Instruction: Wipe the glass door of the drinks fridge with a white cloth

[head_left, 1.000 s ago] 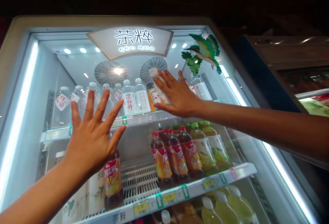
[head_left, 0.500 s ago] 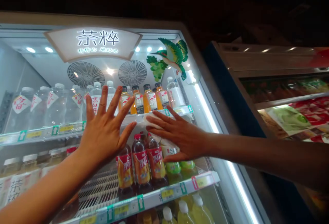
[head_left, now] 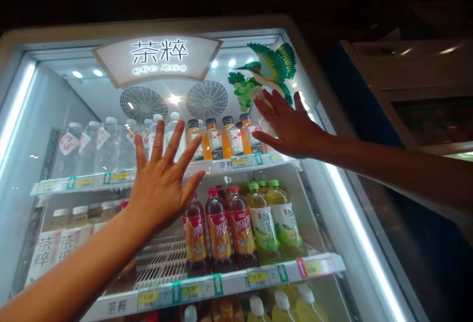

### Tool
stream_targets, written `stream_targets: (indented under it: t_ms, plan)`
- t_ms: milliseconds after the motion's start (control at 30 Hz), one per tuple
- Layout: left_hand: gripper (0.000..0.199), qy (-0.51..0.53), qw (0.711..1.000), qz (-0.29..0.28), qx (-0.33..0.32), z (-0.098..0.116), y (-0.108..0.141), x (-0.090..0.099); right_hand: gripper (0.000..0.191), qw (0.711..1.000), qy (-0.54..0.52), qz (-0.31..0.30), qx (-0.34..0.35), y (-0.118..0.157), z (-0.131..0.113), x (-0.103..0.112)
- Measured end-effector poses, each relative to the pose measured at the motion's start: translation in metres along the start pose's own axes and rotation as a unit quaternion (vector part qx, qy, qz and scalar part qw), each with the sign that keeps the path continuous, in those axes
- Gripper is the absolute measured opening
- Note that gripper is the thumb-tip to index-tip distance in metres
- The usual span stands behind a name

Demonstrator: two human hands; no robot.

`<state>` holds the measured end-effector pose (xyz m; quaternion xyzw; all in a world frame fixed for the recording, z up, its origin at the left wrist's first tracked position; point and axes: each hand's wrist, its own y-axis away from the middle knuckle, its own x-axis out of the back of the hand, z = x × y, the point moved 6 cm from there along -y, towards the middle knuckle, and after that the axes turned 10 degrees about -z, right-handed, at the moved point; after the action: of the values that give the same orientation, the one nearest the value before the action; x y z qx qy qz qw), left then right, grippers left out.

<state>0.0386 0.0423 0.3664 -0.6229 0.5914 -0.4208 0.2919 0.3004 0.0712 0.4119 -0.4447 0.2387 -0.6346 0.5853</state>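
Observation:
My left hand (head_left: 162, 179) is spread flat against the glass door (head_left: 318, 213) of a lit drinks fridge, its fingers wide apart and nothing in it. Higher up and to the right, my right hand (head_left: 288, 125) presses a pale white cloth or tissue (head_left: 263, 117) to the glass; most of that piece is hidden under the palm and fingers. Just above the right hand is a kingfisher sticker (head_left: 271, 71) with green grapes.
Behind the glass, shelves hold clear water bottles (head_left: 111, 144), orange drinks (head_left: 231, 140), red-labelled tea bottles (head_left: 219, 228) and green tea bottles (head_left: 263, 221). A lit sign (head_left: 158, 58) spans the top. Another chiller cabinet (head_left: 424, 76) stands at the right.
My right hand has moved up across the glass with the white cloth, from beside the tea bottles to the bird sticker. My left hand stays spread on the door. The view has shifted slightly.

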Motion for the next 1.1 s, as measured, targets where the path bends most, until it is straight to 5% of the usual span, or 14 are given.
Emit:
stream_targets:
  t_ms: [67,167,233,400,467,567,600,767,833,900,967,1000,1100]
  plan:
    - [0.068,-0.006,1.000,-0.001,0.002,-0.010,0.014,-0.001,0.102,1.000,-0.005,-0.001,0.027,0.004,-0.026,-0.005]
    - [0.073,-0.008,1.000,-0.014,0.009,-0.030,0.038,-0.002,0.104,0.975,-0.024,-0.042,0.218,0.022,-0.101,-0.022]
    - [0.075,-0.010,0.999,-0.026,0.019,-0.045,0.054,-0.002,0.099,0.957,-0.030,-0.050,0.283,0.019,-0.130,-0.025]
    - [0.077,-0.028,0.997,-0.049,0.058,-0.092,0.087,0.006,0.104,0.997,-0.052,0.010,0.059,-0.045,-0.130,-0.020]
    - [0.077,-0.033,0.996,-0.050,0.068,-0.113,0.099,0.012,0.106,0.992,-0.052,0.003,0.114,-0.052,-0.165,-0.023]
    - [0.074,-0.036,0.994,-0.052,0.087,-0.146,0.116,0.021,0.101,0.957,-0.029,-0.033,0.288,-0.054,-0.228,-0.030]
    - [0.073,-0.037,0.994,-0.054,0.092,-0.156,0.122,0.024,0.099,0.956,-0.028,-0.034,0.289,-0.063,-0.236,-0.030]
    - [0.070,-0.056,0.993,-0.050,0.087,-0.196,0.151,0.035,0.101,0.996,-0.051,0.009,0.067,-0.124,-0.231,-0.022]
    - [0.072,-0.056,0.994,-0.044,0.082,-0.210,0.161,0.038,0.104,0.988,-0.038,0.002,0.149,-0.118,-0.268,-0.028]
    - [0.074,-0.049,0.995,-0.039,0.076,-0.222,0.171,0.038,0.101,0.948,-0.023,-0.028,0.316,-0.100,-0.316,-0.035]
    - [0.076,-0.041,0.996,-0.038,0.072,-0.231,0.179,0.037,0.096,0.927,-0.022,-0.047,0.371,-0.098,-0.337,-0.038]
    - [0.077,-0.038,0.996,-0.038,0.071,-0.234,0.184,0.037,0.094,0.940,-0.026,-0.048,0.337,-0.109,-0.334,-0.037]
    - [0.078,-0.027,0.996,-0.048,0.070,-0.240,0.194,0.034,0.094,0.994,-0.045,-0.017,0.098,-0.148,-0.300,-0.029]
